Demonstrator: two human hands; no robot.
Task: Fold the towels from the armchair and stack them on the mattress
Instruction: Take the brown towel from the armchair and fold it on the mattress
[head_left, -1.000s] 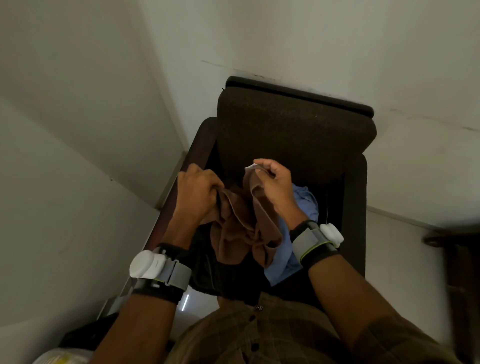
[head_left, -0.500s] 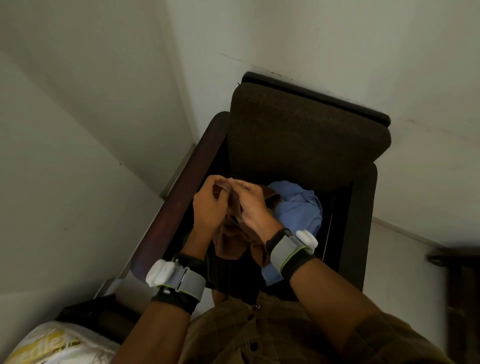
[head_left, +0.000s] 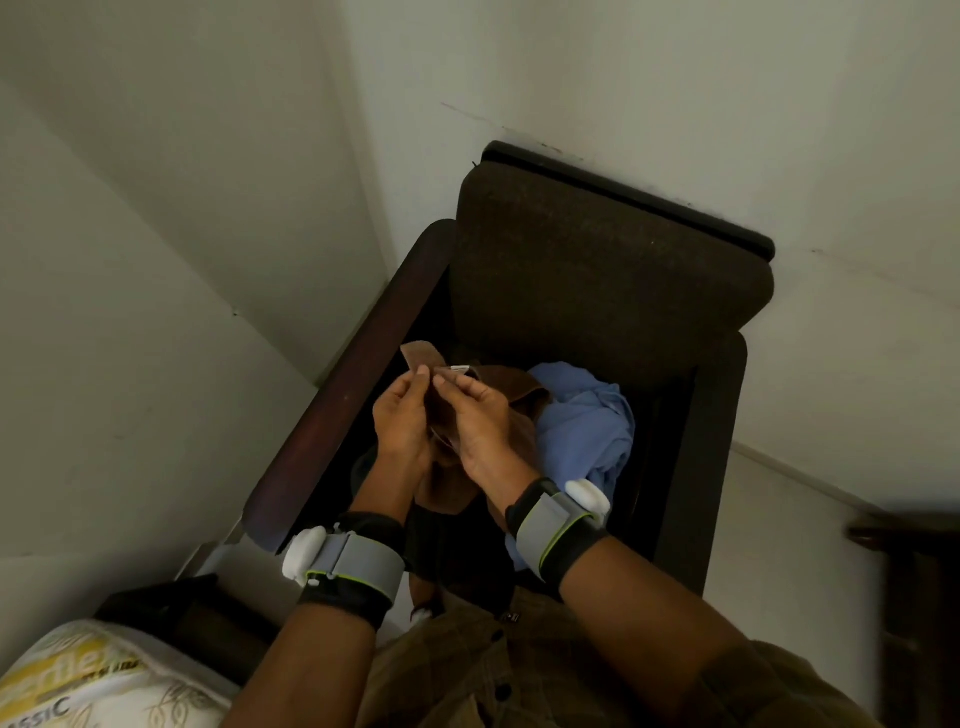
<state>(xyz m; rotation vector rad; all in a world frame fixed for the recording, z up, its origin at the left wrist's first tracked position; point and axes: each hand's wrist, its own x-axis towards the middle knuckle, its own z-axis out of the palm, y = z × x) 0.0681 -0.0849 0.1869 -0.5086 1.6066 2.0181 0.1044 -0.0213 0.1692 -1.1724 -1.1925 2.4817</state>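
L hand (head_left: 402, 415) & R hand (head_left: 480, 421) both pinching brown towel (head_left: 511, 387) by its top edge, holding it over armchair (head_left: 597, 270) seat; blue towel (head_left: 587, 421) lying crumpled at seat's right side.

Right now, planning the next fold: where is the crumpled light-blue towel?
Head view: the crumpled light-blue towel lies on the seat of the dark armchair, just right of the brown towel.

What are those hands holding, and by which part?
Both hold a brown towel: the left hand and the right hand pinch its upper edge, close together, beside a small white tag.
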